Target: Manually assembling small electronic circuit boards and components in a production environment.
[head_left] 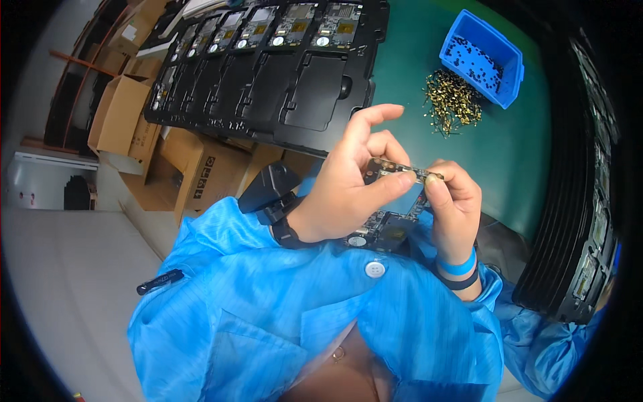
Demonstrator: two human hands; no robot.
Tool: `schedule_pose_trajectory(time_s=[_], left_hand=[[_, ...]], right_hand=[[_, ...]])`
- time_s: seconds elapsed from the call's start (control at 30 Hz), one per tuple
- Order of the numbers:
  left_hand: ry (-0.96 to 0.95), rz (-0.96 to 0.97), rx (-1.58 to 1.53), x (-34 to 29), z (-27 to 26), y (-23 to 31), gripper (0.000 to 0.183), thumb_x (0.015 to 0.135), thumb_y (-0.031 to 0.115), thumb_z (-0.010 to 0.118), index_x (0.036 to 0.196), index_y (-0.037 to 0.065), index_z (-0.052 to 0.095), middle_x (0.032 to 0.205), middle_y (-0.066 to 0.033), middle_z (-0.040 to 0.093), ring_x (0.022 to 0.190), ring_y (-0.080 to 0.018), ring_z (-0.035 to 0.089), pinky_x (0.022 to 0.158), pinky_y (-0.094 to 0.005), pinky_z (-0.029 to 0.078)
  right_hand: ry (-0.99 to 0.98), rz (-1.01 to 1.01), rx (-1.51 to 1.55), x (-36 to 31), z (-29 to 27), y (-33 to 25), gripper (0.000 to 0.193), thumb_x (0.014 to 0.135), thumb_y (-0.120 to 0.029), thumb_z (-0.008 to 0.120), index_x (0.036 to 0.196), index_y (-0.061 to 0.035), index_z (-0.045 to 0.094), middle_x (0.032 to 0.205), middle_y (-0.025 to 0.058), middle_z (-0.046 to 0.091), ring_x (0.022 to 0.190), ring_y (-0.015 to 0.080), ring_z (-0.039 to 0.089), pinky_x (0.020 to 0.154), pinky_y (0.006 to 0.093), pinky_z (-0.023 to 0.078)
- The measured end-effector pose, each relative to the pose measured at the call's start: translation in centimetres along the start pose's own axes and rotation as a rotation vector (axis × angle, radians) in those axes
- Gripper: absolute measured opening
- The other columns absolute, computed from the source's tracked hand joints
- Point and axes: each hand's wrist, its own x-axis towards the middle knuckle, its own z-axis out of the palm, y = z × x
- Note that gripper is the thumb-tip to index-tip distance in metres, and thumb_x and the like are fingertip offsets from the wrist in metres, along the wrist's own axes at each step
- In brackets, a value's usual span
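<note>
Firstly, beyond your left hand (340,191) lies a black compartment tray (316,94) with other circuit boards (256,28), each one in its own pocket, probably to prevent rubbing. This left hand has its index finger raised, while the thumb presses on the printed circuit board (394,226) between your two hands, presumably for keeping it steady. Your right hand (457,206) pinches the board's upper right corner; whether a small part is also there, I cannot tell. Beyond it, loose gold-and-black cable pieces (451,100) lie beside a blue bin (514,79), perhaps for easy reach.
</note>
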Motion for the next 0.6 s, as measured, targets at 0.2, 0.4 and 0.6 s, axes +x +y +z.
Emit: schedule_pose_trajectory(time_s=[0.2, 0.4, 0.6], left_hand=[[-0.107, -0.007, 0.236, -0.2, -0.2, 0.4, 0.067, 0.079, 0.011, 0.063, 0.131, 0.001, 0.022, 0.095, -0.0087, 0.055, 0.092, -0.0142, 0.051, 0.084, -0.0271, 0.040], [-0.462, -0.652, 0.457, 0.3, -2.3, 4.8, 0.027, 0.084, 0.014, 0.058, 0.107, 0.001, 0.052, 0.089, -0.0074, 0.064, 0.066, -0.0069, 0.057, 0.060, -0.0222, 0.047], [-0.141, -0.198, 0.805, 14.6, -7.9, 9.3, 0.016, 0.087, 0.020, 0.054, 0.086, 0.004, 0.055, 0.064, 0.0014, 0.053, 0.055, -0.0046, 0.048, 0.049, -0.0186, 0.036]], right_hand=[[0.048, -0.043, -0.102, 0.1, -1.2, 0.1, 0.011, 0.087, -0.009, 0.054, 0.086, 0.0010, 0.058, 0.072, 0.0012, 0.058, 0.063, 0.0061, 0.049, 0.057, 0.0207, 0.039], [0.143, -0.071, -0.031, 0.7, -3.2, 0.4, 0.030, 0.089, -0.014, 0.050, 0.113, 0.0050, 0.051, 0.095, 0.0072, 0.057, 0.081, 0.0106, 0.054, 0.075, 0.0224, 0.043], [0.180, -0.292, -0.942, 0.1, -3.9, -0.6, 0.048, 0.073, -0.015, 0.063, 0.115, 0.0026, 0.047, 0.102, 0.0187, 0.054, 0.093, 0.0327, 0.054, 0.081, 0.0371, 0.043]])
